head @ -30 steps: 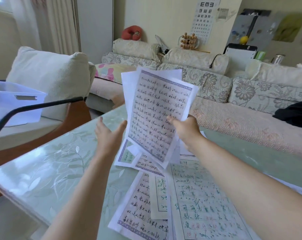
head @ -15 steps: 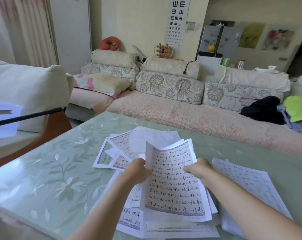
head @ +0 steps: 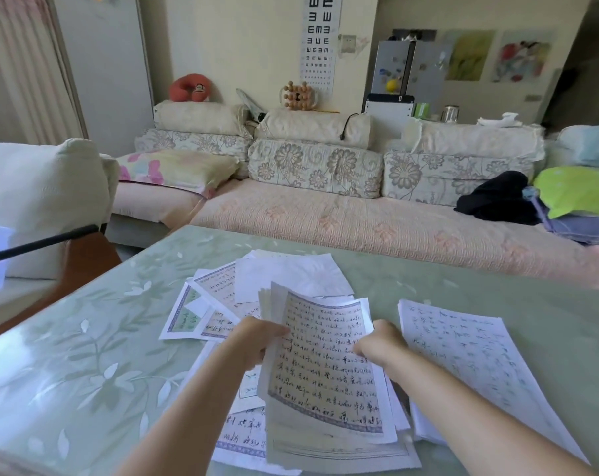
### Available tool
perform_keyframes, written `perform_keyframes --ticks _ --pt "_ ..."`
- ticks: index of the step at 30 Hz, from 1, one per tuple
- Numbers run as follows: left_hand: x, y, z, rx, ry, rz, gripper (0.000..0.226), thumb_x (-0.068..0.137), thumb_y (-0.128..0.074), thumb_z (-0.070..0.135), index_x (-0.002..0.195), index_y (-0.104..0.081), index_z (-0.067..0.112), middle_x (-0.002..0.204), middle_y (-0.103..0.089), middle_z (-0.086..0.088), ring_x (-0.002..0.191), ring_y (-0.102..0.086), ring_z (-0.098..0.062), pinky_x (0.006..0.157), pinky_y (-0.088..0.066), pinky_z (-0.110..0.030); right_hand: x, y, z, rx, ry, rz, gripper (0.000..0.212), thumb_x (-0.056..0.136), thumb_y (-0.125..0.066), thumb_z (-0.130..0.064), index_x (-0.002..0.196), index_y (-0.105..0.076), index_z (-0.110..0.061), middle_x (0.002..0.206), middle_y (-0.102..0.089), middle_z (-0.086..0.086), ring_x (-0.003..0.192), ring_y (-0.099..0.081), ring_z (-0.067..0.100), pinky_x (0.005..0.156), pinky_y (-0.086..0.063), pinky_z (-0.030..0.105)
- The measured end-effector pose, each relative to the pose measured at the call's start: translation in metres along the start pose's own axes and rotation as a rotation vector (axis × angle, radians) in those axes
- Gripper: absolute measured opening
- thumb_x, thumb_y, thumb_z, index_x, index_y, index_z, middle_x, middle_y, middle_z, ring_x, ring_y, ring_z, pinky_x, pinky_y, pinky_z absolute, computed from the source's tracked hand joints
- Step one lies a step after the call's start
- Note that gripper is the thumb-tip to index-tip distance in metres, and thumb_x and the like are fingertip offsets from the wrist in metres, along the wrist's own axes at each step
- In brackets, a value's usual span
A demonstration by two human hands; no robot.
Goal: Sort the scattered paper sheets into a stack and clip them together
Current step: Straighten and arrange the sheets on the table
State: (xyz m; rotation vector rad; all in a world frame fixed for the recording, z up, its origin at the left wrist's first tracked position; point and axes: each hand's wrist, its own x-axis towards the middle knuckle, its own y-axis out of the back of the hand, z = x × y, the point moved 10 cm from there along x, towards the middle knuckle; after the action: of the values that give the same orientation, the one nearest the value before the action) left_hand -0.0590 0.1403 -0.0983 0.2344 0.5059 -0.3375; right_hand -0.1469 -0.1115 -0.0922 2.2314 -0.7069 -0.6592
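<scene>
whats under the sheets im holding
Under the held sheets, which the left hand and right hand grip, more handwritten sheets lie overlapping on the table; their edges show at left and bottom. Whatever is beneath the middle is covered.

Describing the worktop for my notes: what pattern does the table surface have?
Pale green table with a white leaf-and-stem print, clearest in the head view.

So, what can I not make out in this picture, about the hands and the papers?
Head view:
- left hand: its fingers are behind the held sheets.
- Count of held sheets: edges overlap, too fine to tell.
- Writing: too small and blurred to read.
- right pile: its near part is under the right forearm.
- clip: none in view; papers may hide one.
</scene>
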Motion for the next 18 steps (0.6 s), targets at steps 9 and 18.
perform_keyframes --ticks 9,18 --pt "-0.008 0.005 0.031 -0.028 -0.209 0.061 0.027 0.086 -0.071 0.009 0.11 -0.059 0.011 0.097 -0.072 -0.013 0.085 -0.071 -0.032 0.073 -0.06 -0.049 -0.006 0.006 -0.001 0.41 0.052 -0.071 0.053 0.083 -0.069 -0.02 0.133 -0.055 -0.012 0.12 -0.063 0.008 0.096 -0.06 0.027 0.07 -0.047 0.031" --pt "-0.079 0.027 0.097 -0.416 -0.642 0.057 0.028 0.086 -0.069 0.005 0.11 -0.063 0.017 0.099 -0.074 -0.008 0.09 -0.072 -0.026 0.077 -0.059 -0.045 -0.046 0.068 -0.067 0.629 0.412 -0.088 0.017 0.085 -0.074 -0.006 0.097 -0.073 -0.017 0.098 -0.077 -0.002 0.097 -0.071 0.016 0.093 -0.055 0.035"
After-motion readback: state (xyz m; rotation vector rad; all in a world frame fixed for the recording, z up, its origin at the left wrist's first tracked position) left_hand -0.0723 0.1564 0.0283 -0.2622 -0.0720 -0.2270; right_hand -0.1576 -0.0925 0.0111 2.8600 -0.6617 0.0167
